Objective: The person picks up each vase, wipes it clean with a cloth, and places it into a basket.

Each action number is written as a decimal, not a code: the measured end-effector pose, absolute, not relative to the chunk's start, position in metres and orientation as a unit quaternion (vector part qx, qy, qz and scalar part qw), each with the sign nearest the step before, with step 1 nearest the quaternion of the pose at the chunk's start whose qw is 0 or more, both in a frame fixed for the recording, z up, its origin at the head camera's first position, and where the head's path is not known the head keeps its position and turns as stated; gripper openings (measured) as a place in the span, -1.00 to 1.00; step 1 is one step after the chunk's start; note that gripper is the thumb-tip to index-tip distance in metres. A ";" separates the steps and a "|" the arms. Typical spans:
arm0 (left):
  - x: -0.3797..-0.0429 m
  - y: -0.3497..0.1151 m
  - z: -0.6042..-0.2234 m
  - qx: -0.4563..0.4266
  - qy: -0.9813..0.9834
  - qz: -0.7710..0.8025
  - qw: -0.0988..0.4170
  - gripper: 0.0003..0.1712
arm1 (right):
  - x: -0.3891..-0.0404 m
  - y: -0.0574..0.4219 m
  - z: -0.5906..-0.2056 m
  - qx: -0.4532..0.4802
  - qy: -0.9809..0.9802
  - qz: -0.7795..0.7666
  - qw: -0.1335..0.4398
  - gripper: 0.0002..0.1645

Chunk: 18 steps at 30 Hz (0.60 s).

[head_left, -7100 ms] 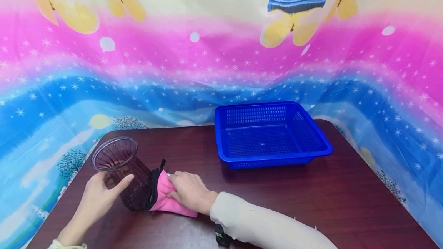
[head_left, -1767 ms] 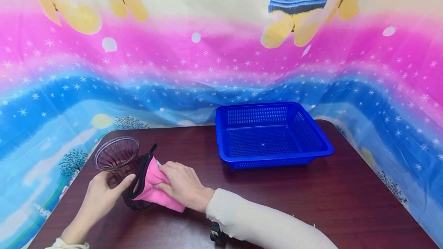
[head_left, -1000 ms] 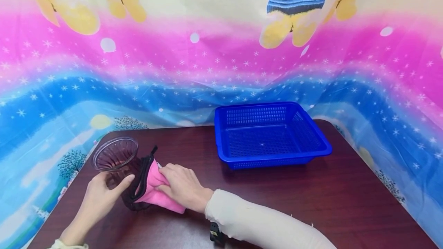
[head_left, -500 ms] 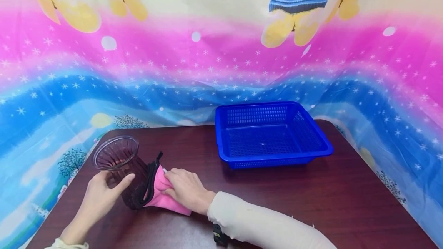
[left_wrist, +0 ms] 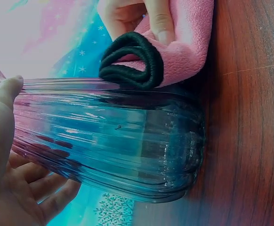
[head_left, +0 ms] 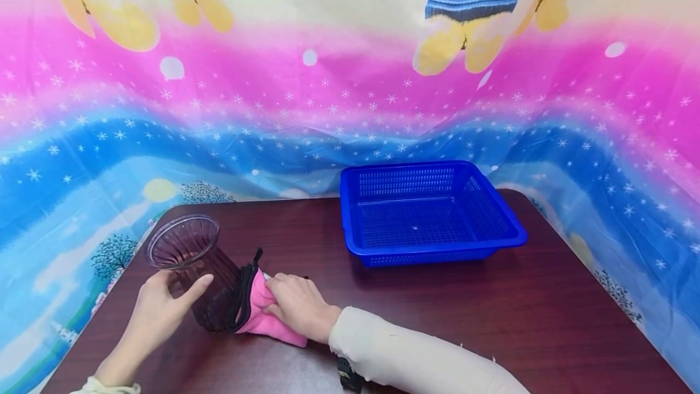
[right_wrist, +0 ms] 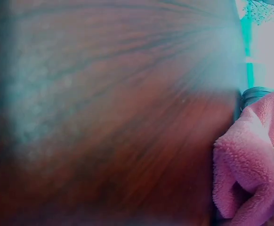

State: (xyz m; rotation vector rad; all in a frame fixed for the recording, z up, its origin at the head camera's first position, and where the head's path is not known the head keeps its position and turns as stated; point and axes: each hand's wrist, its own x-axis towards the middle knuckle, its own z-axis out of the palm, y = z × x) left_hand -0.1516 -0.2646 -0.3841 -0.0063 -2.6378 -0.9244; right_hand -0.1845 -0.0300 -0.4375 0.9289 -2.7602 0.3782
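A ribbed, purple-tinted glass vase (head_left: 210, 287) stands upright at the left of the table. My left hand (head_left: 161, 306) grips it below the flared rim, thumb on the near side and fingers round the far side. In my right hand (head_left: 301, 303) is a folded pink cloth (head_left: 268, 321) with black edging, pinched between thumb and fingers. The cloth's black edge (left_wrist: 134, 61) lies right at the vase's side in the left wrist view. From the right wrist, the fluffy pink folds (right_wrist: 247, 165) show at the right, with most of the hand out of frame.
A blue plastic basket (head_left: 432, 254) with perforated walls stands at the back right of the dark red-brown table (head_left: 492, 315). A printed cloth backdrop (head_left: 284, 96) hangs close behind the table's far edge.
My right hand has moved the cloth up the vase's side, then back down and to the right, near where it was first. My left hand keeps its grip on the vase.
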 end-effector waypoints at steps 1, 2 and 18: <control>-0.152 -0.265 -0.384 -0.001 -0.930 -0.326 0.171 -0.48 | -0.185 -0.030 -0.439 0.314 -0.935 0.128 0.101 -0.77; -0.152 -0.265 -0.384 -0.001 -0.930 -0.326 0.169 -0.47 | -0.185 -0.030 -0.439 0.314 -0.936 0.125 0.100 -0.77; -0.154 -0.267 -0.383 -0.011 -0.931 -0.328 0.162 -0.49 | -0.188 -0.032 -0.443 0.302 -0.942 0.122 0.079 -0.77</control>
